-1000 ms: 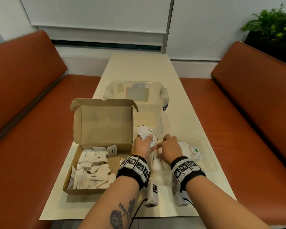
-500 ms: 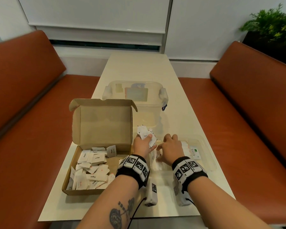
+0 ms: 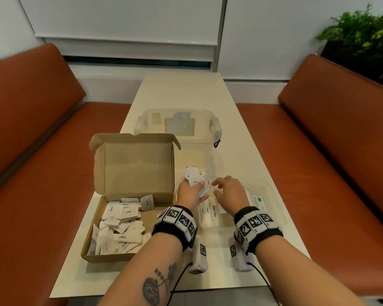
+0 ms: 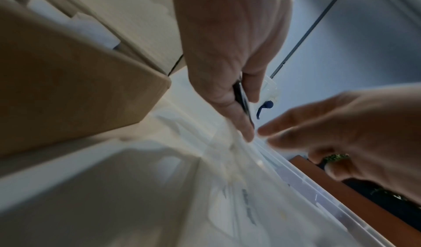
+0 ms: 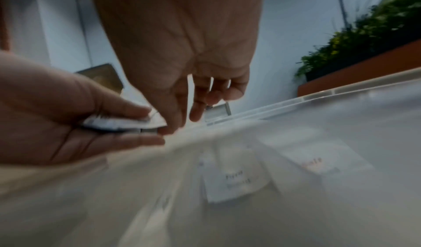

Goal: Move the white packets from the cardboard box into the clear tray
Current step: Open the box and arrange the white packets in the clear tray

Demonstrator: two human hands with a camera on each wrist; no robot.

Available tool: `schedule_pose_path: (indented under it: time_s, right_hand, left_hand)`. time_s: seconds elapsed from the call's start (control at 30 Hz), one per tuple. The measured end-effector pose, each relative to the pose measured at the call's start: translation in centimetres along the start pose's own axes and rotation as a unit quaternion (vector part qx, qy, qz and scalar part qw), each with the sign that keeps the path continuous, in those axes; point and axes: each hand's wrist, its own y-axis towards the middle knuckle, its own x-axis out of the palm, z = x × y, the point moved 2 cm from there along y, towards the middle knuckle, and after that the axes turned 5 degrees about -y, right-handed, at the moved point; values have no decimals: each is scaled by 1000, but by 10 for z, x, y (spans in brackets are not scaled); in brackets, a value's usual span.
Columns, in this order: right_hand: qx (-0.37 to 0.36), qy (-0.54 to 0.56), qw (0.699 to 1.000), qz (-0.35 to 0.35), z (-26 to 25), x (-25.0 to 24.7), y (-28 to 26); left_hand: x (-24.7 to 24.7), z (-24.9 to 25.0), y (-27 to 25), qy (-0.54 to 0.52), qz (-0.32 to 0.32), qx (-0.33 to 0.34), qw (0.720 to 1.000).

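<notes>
Legibly, "Sugar" and "Pepper" are printed on white packets (image 3: 119, 226) left in the cardboard box (image 3: 133, 164); a bunch is pinched by the left hand (image 3: 189, 194) above the clear tray (image 3: 274, 202), where "White Sugar" and "Stevia" are read. Nothing is held by the loosely spread right hand (image 3: 230, 193). A lidded plastic tub (image 3: 177, 127) stands behind.

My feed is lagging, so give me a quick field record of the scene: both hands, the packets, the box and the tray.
left hand: grips a bunch of white packets above the tray's left end
right hand: over the tray, fingers loosely spread, holds nothing, fingertips close to the bunch
cardboard box: lid up, many packets left inside
clear tray: right of the box, holds sugar sticks and a Stevia packet
lidded clear tub: behind box, closed
</notes>
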Motion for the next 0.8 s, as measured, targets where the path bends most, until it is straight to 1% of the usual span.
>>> schedule_pose_path:
  time_s: [0.07, 0.13, 0.23, 0.3, 0.33, 0.4, 0.47, 0.57, 0.63, 0.7, 0.8]
  right_hand:
    - [12, 110, 993, 47, 3, -10, 3]
    - [-5, 191, 979, 68, 5, -20, 5]
    - [-47, 256, 965, 45, 6, -31, 2]
    - [-53, 284, 957, 20, 8, -33, 0]
    - [-45, 305, 951, 6, 9, -33, -1]
    - [-19, 320, 947, -11, 13, -34, -3]
    - [-2, 304, 953, -17, 19, -33, -4]
    - [0, 304, 952, -29, 25, -29, -6]
    - [6, 332, 943, -28, 28, -28, -8]
    - [11, 350, 937, -8, 31, -28, -9]
    - [15, 326, 944, 38, 36, -28, -8]
  left_hand:
    - [4, 2, -8, 22, -35, -6, 999]
    - [11, 2, -16, 54, -89, -15, 994]
    - [22, 0, -29, 103, -169, -21, 980]
    - [27, -2, -32, 126, -198, -24, 972]
    - [30, -2, -33, 131, -205, -25, 970]
    - [33, -2, -34, 124, -207, -22, 970]
    - [35, -4, -34, 116, -205, -9, 972]
    - [37, -7, -35, 99, -194, 5, 976]
    - [37, -10, -35, 71, -185, 9, 980]
    - [35, -12, -34, 45, -165, 12, 985]
    - [30, -11, -31, 6, -127, 16, 992]
